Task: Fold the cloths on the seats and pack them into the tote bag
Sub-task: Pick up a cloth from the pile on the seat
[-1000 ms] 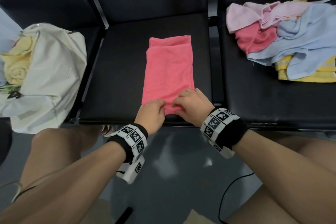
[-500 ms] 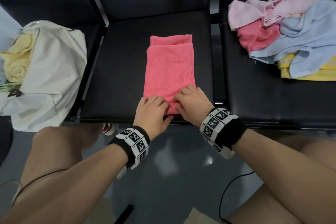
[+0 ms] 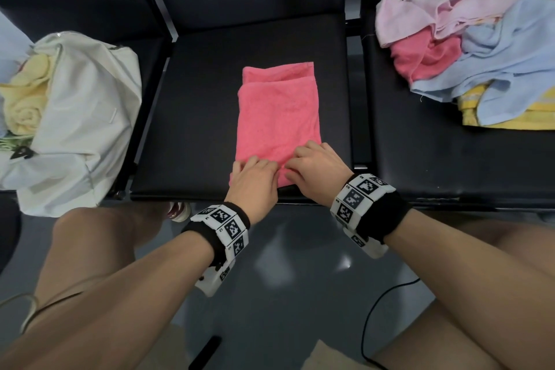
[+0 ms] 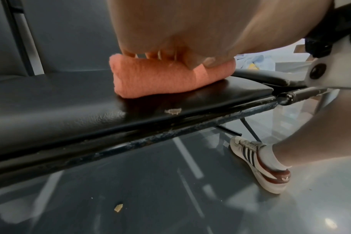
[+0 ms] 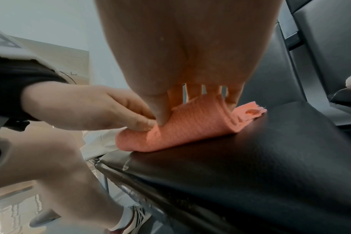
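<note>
Both hands – left hand & right hand – pinch pink cloth's near end; roll evenly away, w/ edges aligned.

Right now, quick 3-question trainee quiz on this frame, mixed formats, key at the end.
1. True or false: the folded pink terry cloth lies on the middle black padded seat.
2. Which end of the cloth do the left hand and right hand work? A) far end B) near end C) middle
3. Fill in: the heap of unfolded pastel cloths sits on the ___ seat, opposite the cream fabric tote bag.

Key: 1 true; 2 B, both grip the near end as it rolls up; 3 right.
</note>
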Tool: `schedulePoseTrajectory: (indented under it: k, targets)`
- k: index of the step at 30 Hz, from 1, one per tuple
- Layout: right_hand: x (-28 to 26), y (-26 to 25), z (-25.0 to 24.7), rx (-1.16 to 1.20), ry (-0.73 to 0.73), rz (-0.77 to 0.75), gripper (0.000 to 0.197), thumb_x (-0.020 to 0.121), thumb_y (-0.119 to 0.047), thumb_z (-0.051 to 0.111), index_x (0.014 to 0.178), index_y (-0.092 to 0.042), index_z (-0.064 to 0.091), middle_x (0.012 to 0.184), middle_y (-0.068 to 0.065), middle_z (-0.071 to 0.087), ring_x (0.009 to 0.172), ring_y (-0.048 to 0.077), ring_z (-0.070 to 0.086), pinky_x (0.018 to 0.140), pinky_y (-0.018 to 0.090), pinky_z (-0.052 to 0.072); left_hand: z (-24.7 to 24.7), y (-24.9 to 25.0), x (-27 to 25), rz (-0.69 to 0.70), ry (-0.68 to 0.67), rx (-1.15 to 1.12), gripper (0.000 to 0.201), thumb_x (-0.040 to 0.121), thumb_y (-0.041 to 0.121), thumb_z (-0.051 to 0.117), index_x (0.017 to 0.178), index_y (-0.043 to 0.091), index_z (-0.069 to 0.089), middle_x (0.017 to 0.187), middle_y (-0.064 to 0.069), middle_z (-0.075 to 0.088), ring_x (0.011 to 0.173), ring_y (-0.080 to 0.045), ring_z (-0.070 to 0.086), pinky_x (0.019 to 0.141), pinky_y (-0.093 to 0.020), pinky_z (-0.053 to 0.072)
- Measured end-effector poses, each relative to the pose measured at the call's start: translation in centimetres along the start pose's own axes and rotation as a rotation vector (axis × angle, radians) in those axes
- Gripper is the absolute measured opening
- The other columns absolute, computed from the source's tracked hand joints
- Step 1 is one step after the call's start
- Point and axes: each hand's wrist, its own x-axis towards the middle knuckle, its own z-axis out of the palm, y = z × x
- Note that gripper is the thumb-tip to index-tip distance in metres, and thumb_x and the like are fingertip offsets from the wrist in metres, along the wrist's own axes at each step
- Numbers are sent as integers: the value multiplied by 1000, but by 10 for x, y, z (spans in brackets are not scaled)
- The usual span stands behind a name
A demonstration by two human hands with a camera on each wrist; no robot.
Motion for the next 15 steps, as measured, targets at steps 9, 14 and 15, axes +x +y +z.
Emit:
schedulePoseTrajectory:
  k: [9, 14, 15]
  targets:
    - [3, -5, 0, -4, 20, 86, 22, 99, -35, 45, 108, -18, 57, 104, 0, 67, 105, 23, 53, 92, 37, 33, 1, -6, 0, 42, 185, -17, 16, 94, 28, 56, 87, 19, 68, 90, 6, 60, 91, -19, 55, 88, -39, 37]
    - [6, -3, 4, 13, 78, 99, 25, 96, -34, 51, 102, -15, 66, 103, 2, 63, 105, 24, 51, 90, 37, 35, 3, -6, -11, 143, 223, 61, 18, 87, 34, 62, 87, 17, 70, 97, 3, 61, 92, -21, 55, 84, -43, 41]
    - [6, -2, 4, 17, 93, 92, 24, 94, -34, 55, 99, -14, 68, 102, 3, 61, 104, 24, 50, 88, 38, 36, 2, -7, -11, 152, 200, 87, 19, 82, 35, 69, 89, 17, 70, 98, 3, 60, 95, -22, 54, 84, -42, 41]
